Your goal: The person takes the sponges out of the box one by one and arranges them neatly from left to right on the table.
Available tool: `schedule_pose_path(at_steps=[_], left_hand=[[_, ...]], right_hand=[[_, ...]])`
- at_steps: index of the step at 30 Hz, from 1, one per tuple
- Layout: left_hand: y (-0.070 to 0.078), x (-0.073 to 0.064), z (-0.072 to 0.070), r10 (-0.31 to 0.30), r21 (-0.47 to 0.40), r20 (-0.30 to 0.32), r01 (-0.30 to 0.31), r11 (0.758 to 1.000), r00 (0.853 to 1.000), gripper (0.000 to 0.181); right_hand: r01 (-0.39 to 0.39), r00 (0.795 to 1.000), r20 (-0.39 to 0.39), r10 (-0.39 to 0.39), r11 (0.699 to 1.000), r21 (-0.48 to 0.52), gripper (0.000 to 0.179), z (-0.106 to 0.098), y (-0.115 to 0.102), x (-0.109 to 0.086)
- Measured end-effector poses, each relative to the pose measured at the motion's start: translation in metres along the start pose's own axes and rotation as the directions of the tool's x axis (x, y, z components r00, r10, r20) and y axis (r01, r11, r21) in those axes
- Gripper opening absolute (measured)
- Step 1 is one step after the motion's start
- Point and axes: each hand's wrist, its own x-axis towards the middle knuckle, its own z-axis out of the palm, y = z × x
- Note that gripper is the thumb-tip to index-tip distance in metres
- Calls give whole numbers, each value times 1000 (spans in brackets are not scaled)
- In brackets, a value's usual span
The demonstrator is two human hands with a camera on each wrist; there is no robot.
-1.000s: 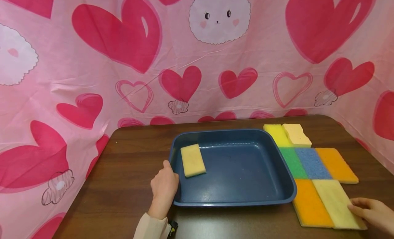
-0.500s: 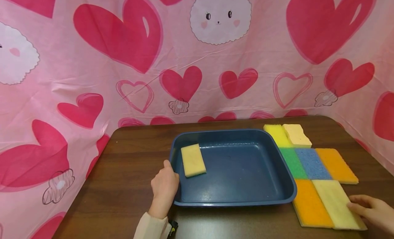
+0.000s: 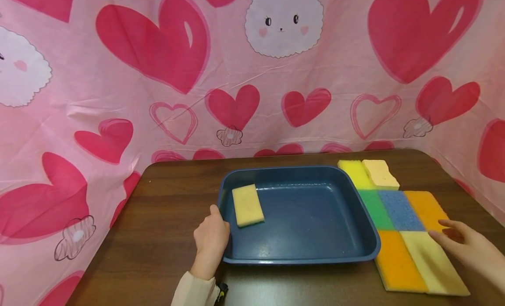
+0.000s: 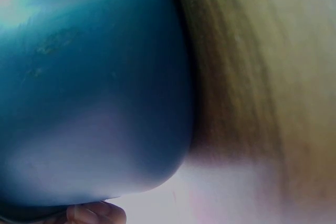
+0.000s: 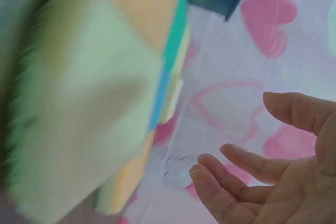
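Note:
My left hand [image 3: 211, 239] grips the left rim of a dark blue baking pan [image 3: 305, 222]; in the left wrist view its fingertips [image 4: 94, 213] curl at the pan's edge. A pale yellow sponge [image 3: 247, 205] lies inside the pan at the left. Over the near right of the table hangs my right hand [image 3: 465, 247], holding nothing, its fingers relaxed and apart in the right wrist view. Below it lies a cream scouring sponge [image 3: 435, 268], beside an orange one [image 3: 402, 264]. Farther back are green [image 3: 375, 207], blue [image 3: 401, 209] and orange [image 3: 426, 205] sponges.
At the far right corner a bright yellow sponge [image 3: 356, 173] and a cream, wavy-edged sponge [image 3: 380, 173] lie side by side. The wooden table [image 3: 169, 196] backs onto a pink heart-print cloth [image 3: 177, 122]. The sponges lie close along the pan's right side.
My right hand has let go of the near cream sponge's right edge and has risen up and away from me. The left hand and the pan have stayed put.

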Motion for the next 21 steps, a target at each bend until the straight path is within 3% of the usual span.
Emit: schedule_pose_path(at_steps=[7, 13, 21], left_hand=[[0, 0, -1, -10, 0, 22, 10, 1000, 1000, 18], [1, 0, -2, -15, -1, 29, 15, 1000, 999, 19], [1, 0, -2, -19, 1, 30, 19, 1000, 999, 23]], right_hand=[[103, 994, -43, -104, 994, -25, 68, -7, -52, 4], [241, 965, -112, -237, 970, 18, 60, -2, -93, 9], [254, 964, -91, -249, 966, 44, 65, 5, -149, 13]])
